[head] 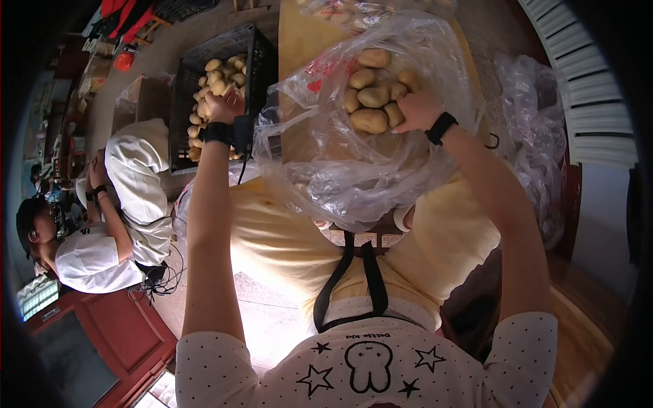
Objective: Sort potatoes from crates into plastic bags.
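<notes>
My left hand (pixel 224 104) reaches into a black plastic crate (pixel 262 66) on the left, down among potatoes (pixel 214 65). Its fingers are curled by a pale potato (pixel 219 87), and their tips are partly hidden, so I cannot tell whether it holds one. On the right, my right hand (pixel 421 109) has thumb and fingers around a small potato (pixel 394 115) at the edge of a cluster. Several other potatoes, among them a large one (pixel 368 121), lie close together on a clear plastic bag (pixel 326 137) with red print. The bag is spread open over a yellowish board (pixel 298 48).
Another clear bag of potatoes (pixel 336 13) lies at the board's far end. Crumpled plastic (pixel 533 127) hangs at the right beside a white ribbed radiator (pixel 594 97). A seated person (pixel 97 260) is at the left, near loose cables (pixel 158 280) and a cardboard box (pixel 145 97).
</notes>
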Available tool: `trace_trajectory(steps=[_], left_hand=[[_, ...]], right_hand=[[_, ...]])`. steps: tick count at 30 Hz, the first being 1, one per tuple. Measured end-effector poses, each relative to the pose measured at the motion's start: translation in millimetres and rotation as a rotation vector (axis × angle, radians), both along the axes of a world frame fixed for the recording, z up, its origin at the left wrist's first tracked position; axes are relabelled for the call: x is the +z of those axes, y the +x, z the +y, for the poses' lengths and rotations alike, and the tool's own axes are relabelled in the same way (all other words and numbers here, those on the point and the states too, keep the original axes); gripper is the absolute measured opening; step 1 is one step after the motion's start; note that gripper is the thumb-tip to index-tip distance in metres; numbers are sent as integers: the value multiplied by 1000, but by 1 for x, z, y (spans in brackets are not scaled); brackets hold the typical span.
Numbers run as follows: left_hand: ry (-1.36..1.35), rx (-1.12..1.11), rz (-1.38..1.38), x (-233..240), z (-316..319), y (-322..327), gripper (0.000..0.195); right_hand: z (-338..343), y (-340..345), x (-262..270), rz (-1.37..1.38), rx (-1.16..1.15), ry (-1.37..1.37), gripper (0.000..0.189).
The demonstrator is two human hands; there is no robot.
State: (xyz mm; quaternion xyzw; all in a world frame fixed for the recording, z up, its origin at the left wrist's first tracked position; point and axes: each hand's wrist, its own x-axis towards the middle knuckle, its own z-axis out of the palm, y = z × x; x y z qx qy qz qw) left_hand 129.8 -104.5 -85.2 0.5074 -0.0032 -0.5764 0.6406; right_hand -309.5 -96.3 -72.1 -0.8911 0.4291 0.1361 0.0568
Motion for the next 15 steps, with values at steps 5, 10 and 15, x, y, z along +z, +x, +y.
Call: trace_trajectory(steps=[5, 10, 15], left_hand=[[-110, -305, -113, 60, -1, -80, 57], [-123, -491, -381, 94, 12, -128, 57], [-347, -703, -909, 104, 35, -149, 40]], right_hand=[[6, 15, -28, 63, -124, -81, 58], [-5, 3, -24, 29, -65, -63, 55], [-19, -4, 15, -112, -361, 553, 68]])
